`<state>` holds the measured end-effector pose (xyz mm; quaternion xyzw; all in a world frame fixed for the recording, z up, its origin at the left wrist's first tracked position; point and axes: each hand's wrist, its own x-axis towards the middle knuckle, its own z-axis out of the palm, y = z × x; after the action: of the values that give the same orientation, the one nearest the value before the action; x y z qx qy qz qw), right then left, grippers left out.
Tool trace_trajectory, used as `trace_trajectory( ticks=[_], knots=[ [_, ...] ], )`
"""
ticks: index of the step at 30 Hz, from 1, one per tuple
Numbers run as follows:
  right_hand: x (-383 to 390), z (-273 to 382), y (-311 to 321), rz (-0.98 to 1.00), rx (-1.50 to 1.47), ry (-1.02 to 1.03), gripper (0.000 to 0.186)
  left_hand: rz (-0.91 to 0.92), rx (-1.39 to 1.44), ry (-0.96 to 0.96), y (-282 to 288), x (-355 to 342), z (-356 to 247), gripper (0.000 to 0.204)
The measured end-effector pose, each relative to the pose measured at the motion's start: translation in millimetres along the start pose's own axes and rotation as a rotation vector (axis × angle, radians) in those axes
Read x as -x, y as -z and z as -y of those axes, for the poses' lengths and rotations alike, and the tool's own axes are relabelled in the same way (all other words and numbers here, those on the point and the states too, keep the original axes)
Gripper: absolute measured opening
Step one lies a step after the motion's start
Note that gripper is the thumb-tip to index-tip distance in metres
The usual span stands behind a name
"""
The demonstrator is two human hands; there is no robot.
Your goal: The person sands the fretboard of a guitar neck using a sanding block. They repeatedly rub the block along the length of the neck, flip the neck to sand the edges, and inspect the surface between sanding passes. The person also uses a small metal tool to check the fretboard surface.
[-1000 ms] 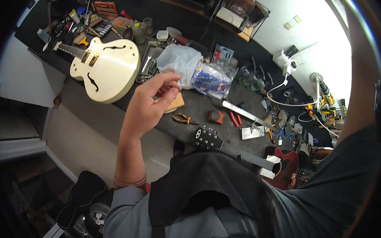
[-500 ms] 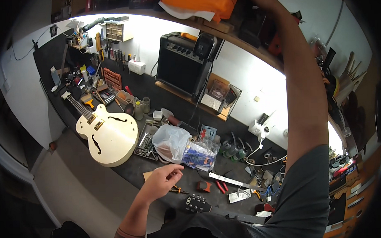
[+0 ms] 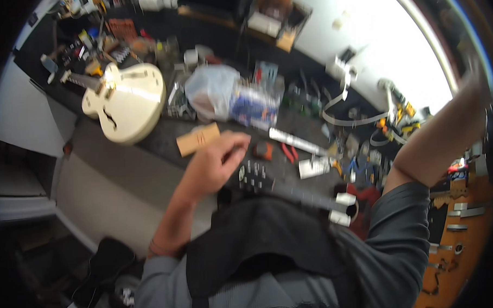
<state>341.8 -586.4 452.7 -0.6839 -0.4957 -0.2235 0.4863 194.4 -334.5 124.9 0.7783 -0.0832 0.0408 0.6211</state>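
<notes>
My left hand (image 3: 217, 161) hovers over the front of the bench, its fingers loosely bent, a gap between thumb and forefinger and nothing visible in it. Near its fingertips sit a small orange-brown block (image 3: 263, 150) and a dark guitar headstock (image 3: 252, 176) with several tuners. A flat tan wooden piece (image 3: 187, 144) with red marks lies just behind that hand. My right arm reaches out to the far right, where the right hand (image 3: 476, 78) is smeared by motion and dim at the picture's rim; its fingers cannot be made out.
A cream hollow-body guitar (image 3: 139, 101) lies at the left. Mid-bench are a plastic bag (image 3: 214, 90), a blue-and-white package (image 3: 253, 106), a long ruler (image 3: 295, 140) and red-handled pliers (image 3: 289, 152). A red guitar body (image 3: 366, 201) rests beside my right arm.
My right hand has come down from the upper shelf with the orange case and swung out to the right. The view has tipped downward. My left hand stays over the bench front.
</notes>
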Motion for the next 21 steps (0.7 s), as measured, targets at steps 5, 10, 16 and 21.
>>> trace_trajectory(
  ticks=[5,10,16,21],
  knots=[
    [160.9,-14.7,-15.9,0.281,-0.103,-0.312,0.078,-0.04,0.135,-0.199,-48.9,14.4,-36.9,0.092],
    [292.1,-38.0,-42.6,0.629,-0.128,-0.501,0.085,0.12,0.191,-0.022,-126.5,38.8,-1.6,0.114],
    [435.4,-78.2,-49.5,0.701,-0.334,-0.794,0.095,0.012,-0.159,0.357,-206.7,113.3,68.7,0.085],
    [605.4,-146.4,-41.1,0.843,0.036,-1.186,0.068,-0.091,-0.199,0.685,-286.3,175.4,152.5,0.079]
  ],
)
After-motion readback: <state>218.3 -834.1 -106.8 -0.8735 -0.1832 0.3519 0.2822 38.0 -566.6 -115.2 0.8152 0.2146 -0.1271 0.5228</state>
